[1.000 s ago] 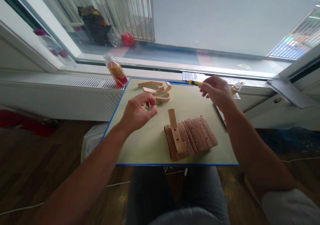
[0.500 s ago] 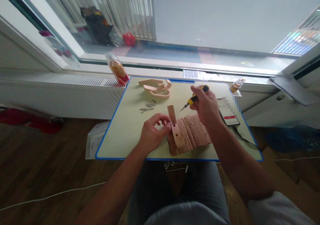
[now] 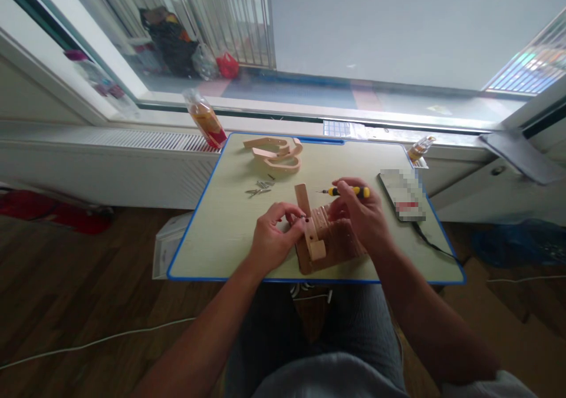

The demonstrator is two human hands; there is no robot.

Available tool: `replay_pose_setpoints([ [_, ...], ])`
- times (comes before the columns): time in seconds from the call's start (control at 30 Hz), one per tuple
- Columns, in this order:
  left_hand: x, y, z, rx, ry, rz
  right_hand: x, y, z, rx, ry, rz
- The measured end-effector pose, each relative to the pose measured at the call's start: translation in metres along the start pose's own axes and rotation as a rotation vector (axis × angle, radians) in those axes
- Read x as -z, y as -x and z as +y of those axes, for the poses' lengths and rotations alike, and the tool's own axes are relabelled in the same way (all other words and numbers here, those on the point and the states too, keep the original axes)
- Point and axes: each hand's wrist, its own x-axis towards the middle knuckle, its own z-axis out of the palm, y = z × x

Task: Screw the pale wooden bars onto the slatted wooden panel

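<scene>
My left hand (image 3: 277, 230) is closed in a pinch at the upper left of a wooden piece with holes (image 3: 311, 232); a small metal screw (image 3: 303, 216) shows at its fingertips. Wrapped in my right hand (image 3: 360, 209) is a yellow and black screwdriver (image 3: 349, 192), its tip pointing left above the table. The fingers of that hand also touch a ridged, slatted part (image 3: 322, 216), gathered toward the holed piece. Beneath lies a smooth brown board (image 3: 342, 247). A flat wooden strip (image 3: 302, 199) sticks up past the holed piece.
On the blue-edged table (image 3: 212, 244) lie curved wooden pieces (image 3: 276, 153) and several loose screws (image 3: 260, 188). A phone (image 3: 401, 194) with a cable rests at the right. Bottles (image 3: 206, 121) stand by the window.
My right hand has lowered onto the slatted part, and the screwdriver has turned from slanting to nearly level. The slats have drawn together leftward, exposing the brown board. My left hand stays put.
</scene>
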Motion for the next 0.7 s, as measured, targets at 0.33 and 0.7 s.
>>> replay_pose_setpoints([
  [0.33, 0.017, 0.012, -0.015, 0.073, 0.098, 0.200, -0.005, 0.072, 0.007, 0.291, 1.018, -0.039],
  [0.7, 0.034, 0.016, -0.026, 0.184, 0.221, 0.325, 0.031, 0.008, -0.018, 0.400, 1.059, -0.248],
])
